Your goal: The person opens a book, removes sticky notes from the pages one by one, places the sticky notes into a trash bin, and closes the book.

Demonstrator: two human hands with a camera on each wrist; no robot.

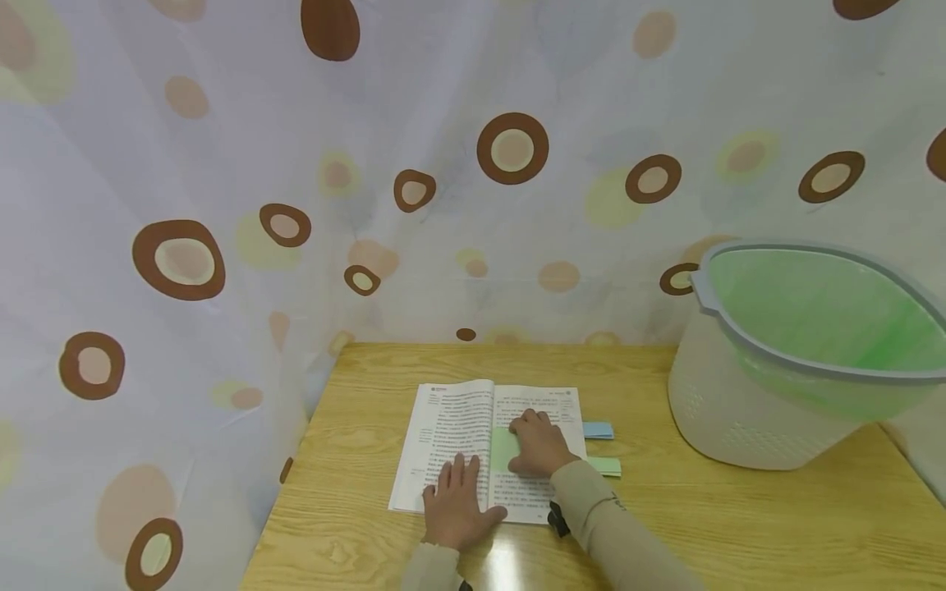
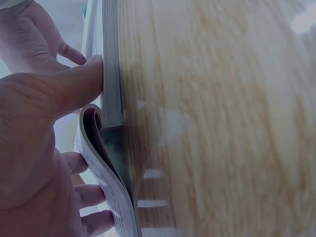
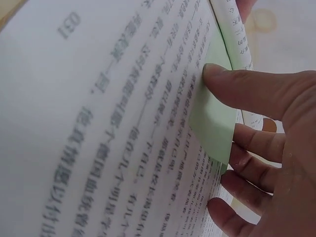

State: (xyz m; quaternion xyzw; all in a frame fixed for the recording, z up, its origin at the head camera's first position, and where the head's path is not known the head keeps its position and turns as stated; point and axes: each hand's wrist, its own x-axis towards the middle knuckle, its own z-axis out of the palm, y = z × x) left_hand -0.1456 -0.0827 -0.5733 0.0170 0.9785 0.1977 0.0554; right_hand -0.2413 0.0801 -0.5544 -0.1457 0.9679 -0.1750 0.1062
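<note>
An open book (image 1: 461, 410) with printed text lies on the wooden table. On its right page, beside the spine, is a pale green slip of paper (image 1: 503, 451). My right hand (image 1: 542, 446) rests over that page, its thumb (image 3: 232, 81) touching the slip and its other fingers spread near the slip's edge. Lower down, my left hand (image 1: 456, 507) presses on the left page with fingers spread. Its thumb (image 2: 81, 84) reaches across the spine onto the right page's lower edge. The left wrist view shows the left half's pages (image 2: 106, 170) curving up at the spine.
A blue paper tab (image 1: 599, 430) and a green paper tab (image 1: 606, 467) stick out past the book's right edge. A tall white and green basket (image 1: 739, 410) with a grey rim stands at the table's right. Behind hangs a spotted curtain (image 1: 443, 271).
</note>
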